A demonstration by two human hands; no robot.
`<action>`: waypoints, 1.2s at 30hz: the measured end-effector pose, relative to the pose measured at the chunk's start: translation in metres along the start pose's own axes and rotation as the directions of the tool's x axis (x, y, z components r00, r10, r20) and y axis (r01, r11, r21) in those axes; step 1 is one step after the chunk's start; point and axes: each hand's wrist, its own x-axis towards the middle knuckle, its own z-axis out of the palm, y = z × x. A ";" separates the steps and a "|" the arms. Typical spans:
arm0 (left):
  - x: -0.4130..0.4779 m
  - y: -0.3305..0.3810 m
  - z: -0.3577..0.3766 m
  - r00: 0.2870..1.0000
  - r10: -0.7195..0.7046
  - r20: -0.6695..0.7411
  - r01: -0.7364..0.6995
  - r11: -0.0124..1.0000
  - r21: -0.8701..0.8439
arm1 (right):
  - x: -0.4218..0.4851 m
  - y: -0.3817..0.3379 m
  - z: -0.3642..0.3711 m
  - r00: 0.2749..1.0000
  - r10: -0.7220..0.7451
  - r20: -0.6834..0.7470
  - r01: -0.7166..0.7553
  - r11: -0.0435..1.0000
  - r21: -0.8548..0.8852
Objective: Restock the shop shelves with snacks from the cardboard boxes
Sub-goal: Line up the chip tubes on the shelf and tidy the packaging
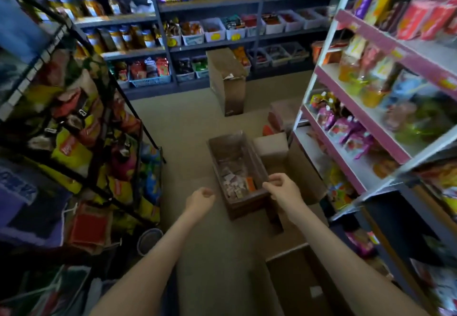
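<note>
- Head view: my left hand (200, 198) hovers just left of the open cardboard box (247, 207) on the floor. It is clear of the box wall, and its fingers are loosely curled around nothing.
- My right hand (282, 187) is over the box's near right corner, fingers also loosely bent and holding nothing that I can see. I cannot tell whether it brushes the rim.
- The snack packets (233, 183) lie in a loose heap at the near end of the box. They are small, pale wrappers, with one orange packet (249, 183) against the right wall.
- I expect them to be light, crinkly and a bit slippery, with contents that could crush. I would gather a few by their flat faces or sealed edges and not squeeze the middles.
- The box itself looks stiff enough to lift by its two long walls if I carry it closer.
- The pink-edged shelves (358, 167) to my right have a bare stretch on a lower tier, which is probably where the stock goes.
- A wire rack of chip bags (74, 142) is close on my left, and a tall box (227, 81) stands farther down the aisle.
</note>
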 end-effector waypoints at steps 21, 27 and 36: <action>0.423 0.001 0.156 0.950 -0.240 0.201 0.273 0.950 -0.152 | 0.435 0.106 0.103 0.930 0.366 -0.037 -0.368 0.918 -0.148; 0.554 -0.060 0.298 0.843 -0.500 0.197 0.525 0.846 -0.098 | 0.563 0.245 0.156 0.920 0.385 -0.077 -0.393 0.898 -0.200; 0.650 -0.153 0.399 0.743 -0.652 0.148 0.627 0.757 0.185 | 0.646 0.363 0.215 0.810 0.586 0.027 -0.586 0.809 0.042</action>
